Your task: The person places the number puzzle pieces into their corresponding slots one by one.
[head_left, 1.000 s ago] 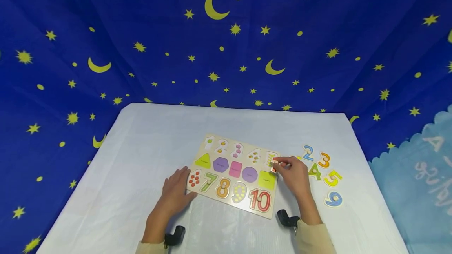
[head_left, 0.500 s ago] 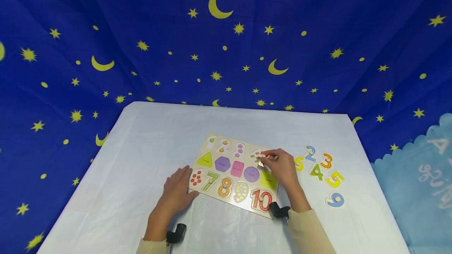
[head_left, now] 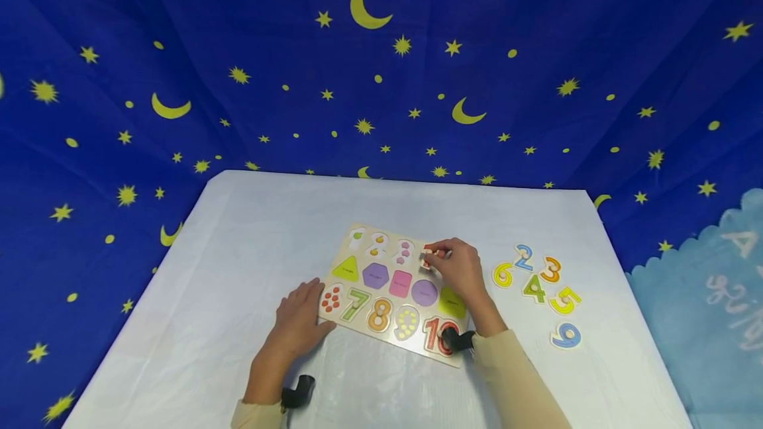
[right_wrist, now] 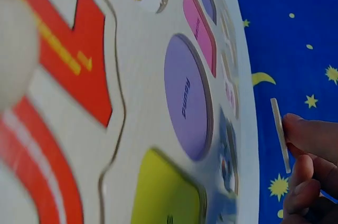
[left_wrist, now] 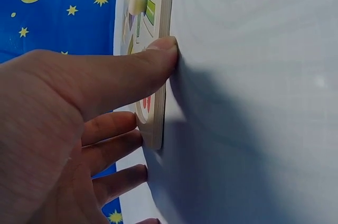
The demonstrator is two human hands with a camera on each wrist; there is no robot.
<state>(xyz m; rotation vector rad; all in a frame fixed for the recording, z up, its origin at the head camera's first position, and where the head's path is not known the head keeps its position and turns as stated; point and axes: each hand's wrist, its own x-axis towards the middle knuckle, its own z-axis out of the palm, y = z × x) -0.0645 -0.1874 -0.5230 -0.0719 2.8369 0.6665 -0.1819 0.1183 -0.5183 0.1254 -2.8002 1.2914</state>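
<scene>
A person's right hand point(head_left: 461, 270) is pinching a small, thin puzzle piece with a red face point(head_left: 428, 255) between thumb and fingers, so this grip is grasping. The piece is tilting above the upper right part of a pale wooden number puzzle board point(right_wrist: 140, 34); in the right wrist view it is showing edge-on, and its number is staying unreadable. The left hand point(head_left: 298, 316) is resting at the board's lower left corner, its grip loose, with the thumb touching the near edge and the other fingers spreading beside the left edge.

Along the board's bottom row, a green 7 point(head_left: 357, 298), an orange 8 point(head_left: 379, 316) and a red 10 point(head_left: 432, 335) are sitting in place. A row of coloured shapes is running across the middle, from a yellow triangle point(head_left: 346, 270) to a yellow-green square point(head_left: 451, 303).

To the board's right, loose numbers 2, 3, 4, 5, 6 and 9 are lying on the white-covered surface point(head_left: 256, 230). Behind, a dark blue cloth point(head_left: 268, 18) is displaying yellow moons and stars.
</scene>
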